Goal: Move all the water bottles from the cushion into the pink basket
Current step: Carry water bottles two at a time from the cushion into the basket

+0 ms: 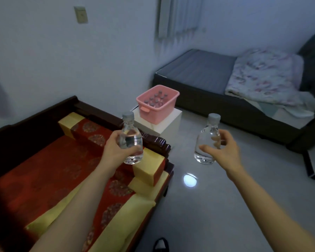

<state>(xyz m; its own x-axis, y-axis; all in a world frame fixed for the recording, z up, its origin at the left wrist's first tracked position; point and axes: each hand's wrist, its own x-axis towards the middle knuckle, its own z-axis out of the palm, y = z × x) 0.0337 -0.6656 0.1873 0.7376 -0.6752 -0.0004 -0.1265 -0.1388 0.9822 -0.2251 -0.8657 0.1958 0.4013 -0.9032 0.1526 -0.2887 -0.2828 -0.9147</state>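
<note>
My left hand [116, 148] grips a clear water bottle [130, 131] with a grey cap, held upright above the right end of the red and yellow cushion [49, 171]. My right hand [224, 151] holds a second clear water bottle [206, 140] upright over the floor. The pink basket [157, 104] stands further ahead between the two bottles, on a white box [162, 128]. Several bottles [156, 100] stand upright inside the basket. No loose bottles show on the visible part of the cushion.
The cushion lies on a dark wooden bench [96, 111] with a carved armrest [156, 140] and a bolster [91, 133]. A low bed [204, 70] with a flowered blanket [265, 75] lies at the right. Grey tiled floor [207, 206] stretches between. A dark shoe [161, 245] shows at the bottom.
</note>
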